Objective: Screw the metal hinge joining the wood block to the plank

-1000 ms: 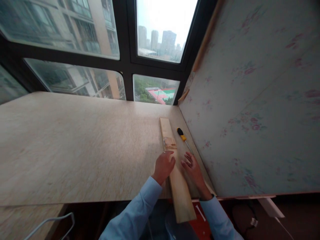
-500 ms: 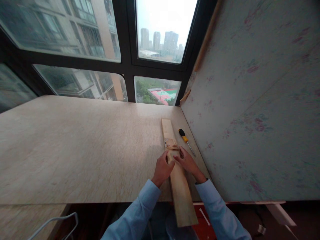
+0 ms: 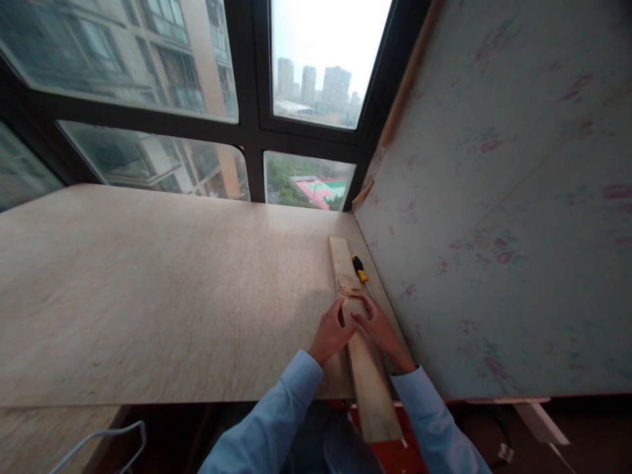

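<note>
A long pale wooden board [image 3: 368, 378] lies on the table near the right wall, its near end sticking out past the table's front edge. A small wooden piece with a metal wire part [image 3: 348, 286] sits on top of the board. My left hand [image 3: 332, 332] grips the board's left side with curled fingers. My right hand [image 3: 378, 322] rests on the board's top and right side, fingers pressed down just behind the small piece. A yellow and black screwdriver [image 3: 360, 267] lies right of the board, against the wall.
The wide marbled tabletop [image 3: 162, 289] stretches left. A floral-patterned wall panel [image 3: 494, 217] stands close on the right. Large windows [image 3: 316, 72] are behind the table. A white wire hanger [image 3: 99, 440] shows at the lower left, below the table edge.
Both hands came together onto the board. The right hand moved from the table beside it onto the board. The board has shifted towards the wall, next to the screwdriver.
</note>
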The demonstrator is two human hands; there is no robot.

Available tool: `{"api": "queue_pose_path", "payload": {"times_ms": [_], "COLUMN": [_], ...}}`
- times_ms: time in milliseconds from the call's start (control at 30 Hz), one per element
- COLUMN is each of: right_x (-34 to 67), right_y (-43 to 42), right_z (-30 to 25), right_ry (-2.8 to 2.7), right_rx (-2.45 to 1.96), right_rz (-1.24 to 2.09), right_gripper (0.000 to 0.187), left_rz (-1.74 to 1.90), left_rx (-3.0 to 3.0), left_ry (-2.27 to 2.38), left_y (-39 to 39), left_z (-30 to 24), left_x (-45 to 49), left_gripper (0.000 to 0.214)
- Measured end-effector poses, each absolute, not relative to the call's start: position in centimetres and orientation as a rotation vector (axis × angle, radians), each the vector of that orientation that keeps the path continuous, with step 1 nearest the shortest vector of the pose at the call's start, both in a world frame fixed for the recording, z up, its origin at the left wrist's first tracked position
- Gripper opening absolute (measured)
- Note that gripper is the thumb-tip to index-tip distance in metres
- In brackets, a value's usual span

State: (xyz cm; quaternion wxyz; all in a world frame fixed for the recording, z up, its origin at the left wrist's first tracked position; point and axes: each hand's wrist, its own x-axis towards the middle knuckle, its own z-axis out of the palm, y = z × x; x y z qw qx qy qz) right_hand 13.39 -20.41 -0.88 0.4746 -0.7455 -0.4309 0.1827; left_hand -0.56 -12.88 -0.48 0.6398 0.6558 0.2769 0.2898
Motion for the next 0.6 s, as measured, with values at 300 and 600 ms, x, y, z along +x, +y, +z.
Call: {"api": "queue_pose_path", "payload": {"times_ms": [300, 600], "right_x": [13.3, 10.5], "right_y": [-19.9, -19.5], "right_z": [0.6, 5.4], "right_ry": [-1.095, -1.374], "right_rx": [-1.762, -1.745], "right_rz": [0.443, 0.431], "right_gripper": [0.058, 0.051], "left_rz": [0.672, 0.939], "left_rx": [1.274, 0.874], "left_ry": [0.545, 0.658], "left_y": [-12.8, -10.2], "left_z": [-1.0, -1.2], "left_x": [-1.0, -1.2], "left_gripper": [0.061, 0.048]}}
